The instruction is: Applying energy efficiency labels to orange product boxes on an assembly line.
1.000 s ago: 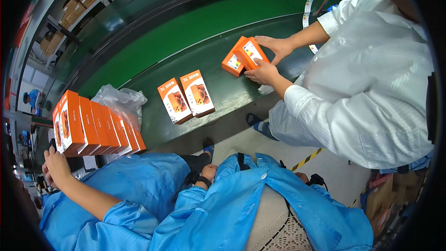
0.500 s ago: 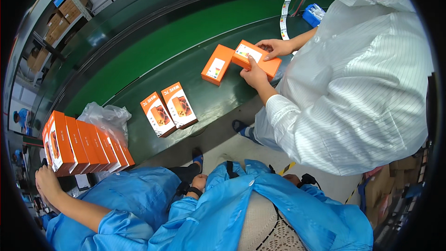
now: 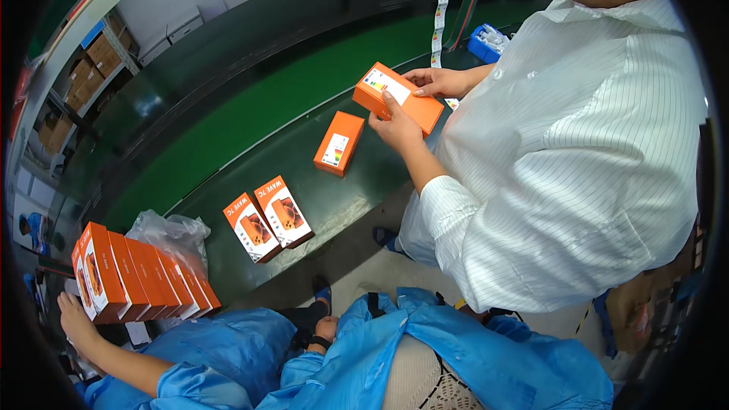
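Hanging our left hand [image 3: 326, 327] low by our blue coat [image 3: 363, 353], we cannot tell its grip; our right hand is hidden. Two orange boxes [image 3: 284, 211] rest side by side on the green table [image 3: 345, 193] ahead of us.

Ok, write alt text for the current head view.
A co-worker in a striped white coat holds an orange box in both hands over a green table. Three more boxes are on it; a tight row is at left near another worker's hand. The wearer's left hand is low in the picture, touching no box.
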The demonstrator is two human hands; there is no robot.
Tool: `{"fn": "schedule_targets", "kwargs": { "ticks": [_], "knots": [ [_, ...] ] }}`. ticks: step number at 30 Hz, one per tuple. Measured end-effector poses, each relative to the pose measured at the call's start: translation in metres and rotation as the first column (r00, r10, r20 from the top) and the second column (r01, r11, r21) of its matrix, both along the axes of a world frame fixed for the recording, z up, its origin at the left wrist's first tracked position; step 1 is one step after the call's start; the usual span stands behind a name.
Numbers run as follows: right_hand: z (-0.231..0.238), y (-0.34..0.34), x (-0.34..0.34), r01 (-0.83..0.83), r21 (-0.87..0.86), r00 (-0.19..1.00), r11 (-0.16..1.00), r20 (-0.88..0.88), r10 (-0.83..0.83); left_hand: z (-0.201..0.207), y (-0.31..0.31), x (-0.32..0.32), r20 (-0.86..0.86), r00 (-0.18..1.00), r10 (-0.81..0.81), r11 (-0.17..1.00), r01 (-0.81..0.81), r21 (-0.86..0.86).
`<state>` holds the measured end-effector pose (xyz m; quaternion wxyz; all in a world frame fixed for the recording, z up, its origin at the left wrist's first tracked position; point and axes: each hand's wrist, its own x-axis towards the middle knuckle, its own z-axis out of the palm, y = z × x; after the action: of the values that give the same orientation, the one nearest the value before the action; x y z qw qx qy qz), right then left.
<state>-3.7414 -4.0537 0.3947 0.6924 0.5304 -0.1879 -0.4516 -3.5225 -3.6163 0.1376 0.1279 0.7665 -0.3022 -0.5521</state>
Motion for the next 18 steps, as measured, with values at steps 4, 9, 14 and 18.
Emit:
{"fn": "schedule_targets", "kwargs": {
  "ticks": [4, 9, 14, 18],
  "knots": [
    [0.008, 0.009, 0.010, -0.052, 0.311, 0.847, 0.949, 0.517, -0.123, -0.025, 0.017, 0.007, 0.048, 0.998, -0.036, 0.999, 0.035, 0.035],
    [-0.128, 0.042, -0.035, -0.475, 0.474, 0.387, 0.741, 0.869, -0.307, -0.030, 0.021, 0.008, 0.042, 0.999, 0.005, 0.998, -0.008, 0.063],
    [-0.258, 0.421, -0.248, -0.454, 0.848, -0.809, 0.272, -0.265, -0.525, -0.034, 0.008, 0.005, 0.056, 0.991, -0.123, 0.987, 0.127, -0.096],
    [-0.213, 0.434, -0.248, -0.528, 0.805, -0.714, 0.271, -0.248, -0.654, -0.074, 0.020, 0.008, 0.008, 0.994, -0.111, 0.990, 0.111, -0.089]
  ]
}}
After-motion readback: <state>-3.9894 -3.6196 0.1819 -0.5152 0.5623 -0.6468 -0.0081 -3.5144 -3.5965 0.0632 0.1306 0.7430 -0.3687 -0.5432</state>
